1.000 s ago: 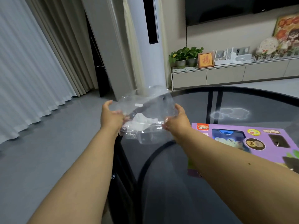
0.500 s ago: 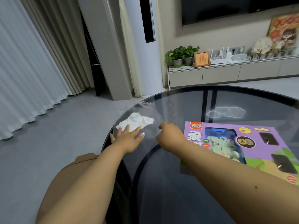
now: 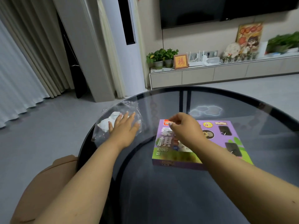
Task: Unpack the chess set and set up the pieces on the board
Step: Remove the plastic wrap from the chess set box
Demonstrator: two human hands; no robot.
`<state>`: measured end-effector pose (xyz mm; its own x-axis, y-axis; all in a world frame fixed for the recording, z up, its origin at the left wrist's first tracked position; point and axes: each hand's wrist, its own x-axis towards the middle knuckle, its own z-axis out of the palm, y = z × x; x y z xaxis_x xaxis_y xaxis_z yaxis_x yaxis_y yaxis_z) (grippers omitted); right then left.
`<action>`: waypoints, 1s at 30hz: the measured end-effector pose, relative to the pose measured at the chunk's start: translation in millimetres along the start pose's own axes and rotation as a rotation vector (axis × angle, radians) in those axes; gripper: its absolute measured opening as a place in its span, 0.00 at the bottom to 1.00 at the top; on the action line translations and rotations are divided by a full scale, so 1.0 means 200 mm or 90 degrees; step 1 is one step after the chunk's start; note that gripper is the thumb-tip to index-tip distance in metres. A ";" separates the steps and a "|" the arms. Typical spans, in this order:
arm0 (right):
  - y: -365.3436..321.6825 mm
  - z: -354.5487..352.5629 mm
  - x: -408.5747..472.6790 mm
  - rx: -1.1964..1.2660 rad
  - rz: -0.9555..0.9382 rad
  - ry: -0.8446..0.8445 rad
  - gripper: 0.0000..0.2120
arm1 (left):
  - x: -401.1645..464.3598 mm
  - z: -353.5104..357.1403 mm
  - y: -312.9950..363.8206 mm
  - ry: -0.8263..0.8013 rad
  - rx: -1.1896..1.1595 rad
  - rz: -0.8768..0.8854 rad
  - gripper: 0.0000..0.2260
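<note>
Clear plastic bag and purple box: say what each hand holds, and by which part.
Nothing is gripped. The left hand presses flat on the clear plastic bag; the right hand hovers, fingers curled, over the purple cardboard box.

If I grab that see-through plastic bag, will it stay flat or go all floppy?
Probably floppy: the plastic bag looks thin and crinkled under the flat left hand. Likely very light too, so it may slide on the smooth glass table.

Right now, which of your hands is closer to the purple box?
Right. The right hand hovers above the purple box; the left hand presses the plastic bag off to its left.
</note>
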<state>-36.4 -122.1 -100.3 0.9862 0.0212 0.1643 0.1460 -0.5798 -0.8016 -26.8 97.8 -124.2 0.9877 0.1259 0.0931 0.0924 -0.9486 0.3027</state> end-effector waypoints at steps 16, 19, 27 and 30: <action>0.54 -0.52 -0.29 -0.142 0.325 0.021 0.19 | -0.45 0.30 0.45 0.037 -0.160 -0.154 0.22; 0.56 -0.52 -0.33 0.046 0.329 0.040 0.15 | -0.53 0.29 0.48 0.044 -0.246 -0.184 0.18; 0.47 -0.55 -0.33 0.224 0.309 0.060 0.08 | -0.69 0.14 0.53 0.071 -0.781 -0.293 0.05; 0.45 -0.55 -0.31 0.260 0.297 0.084 0.09 | -0.70 0.12 0.52 0.049 -0.939 -0.313 0.09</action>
<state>-93.4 -265.8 -119.4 0.9391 -0.2749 -0.2063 -0.2528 -0.1459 -0.9565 -152.2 -24.9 -128.2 0.8854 0.3859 -0.2592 0.1463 0.2979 0.9433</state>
